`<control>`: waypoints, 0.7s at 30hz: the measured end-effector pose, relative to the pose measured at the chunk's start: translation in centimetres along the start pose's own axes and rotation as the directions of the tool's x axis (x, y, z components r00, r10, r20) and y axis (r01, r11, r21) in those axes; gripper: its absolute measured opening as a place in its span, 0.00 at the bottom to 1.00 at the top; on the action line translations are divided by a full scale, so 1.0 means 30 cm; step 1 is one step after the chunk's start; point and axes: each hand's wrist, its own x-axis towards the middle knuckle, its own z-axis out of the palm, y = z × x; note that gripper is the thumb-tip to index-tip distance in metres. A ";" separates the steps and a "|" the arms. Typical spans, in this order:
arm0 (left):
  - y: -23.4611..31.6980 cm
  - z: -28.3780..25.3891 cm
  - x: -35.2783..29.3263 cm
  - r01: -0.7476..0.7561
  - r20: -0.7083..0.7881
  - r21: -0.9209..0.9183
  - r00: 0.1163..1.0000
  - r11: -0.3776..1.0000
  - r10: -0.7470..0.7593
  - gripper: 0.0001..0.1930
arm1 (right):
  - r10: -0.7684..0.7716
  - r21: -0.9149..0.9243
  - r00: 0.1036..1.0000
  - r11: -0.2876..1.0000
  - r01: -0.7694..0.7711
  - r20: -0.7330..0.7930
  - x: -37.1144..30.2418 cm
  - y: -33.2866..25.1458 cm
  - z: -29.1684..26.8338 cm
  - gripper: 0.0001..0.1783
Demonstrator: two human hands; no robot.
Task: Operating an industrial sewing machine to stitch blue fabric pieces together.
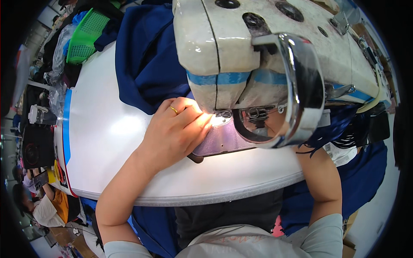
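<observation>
My left hand [178, 129], with a gold ring [173, 110] on one finger, rests by the needle area of an off-white sewing machine [241, 56]. Its fingers are bent and pressed together over the metal plate [226, 139]; bright lamp glare hides what lies between the fingertips. Navy cloth [150, 64] lies bunched just beyond that hand and runs behind the machine head. My right forearm [320, 180] reaches up from the right, and the hand at its end is mostly hidden behind the chrome guard [305, 90], so its fingers do not show clearly.
The white curved tabletop [103, 142] has a grey front edge. More navy cloth [361, 180] hangs at the right, below dark blue strands [331, 129]. A green basket [88, 36] stands far left. Another person [49, 206] is at the lower left.
</observation>
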 end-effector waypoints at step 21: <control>0.012 0.015 -0.041 -0.067 -0.100 -0.287 0.994 0.956 0.040 0.08 | -0.369 -0.176 0.919 0.922 0.344 -0.136 -0.018 -0.185 -0.065 0.26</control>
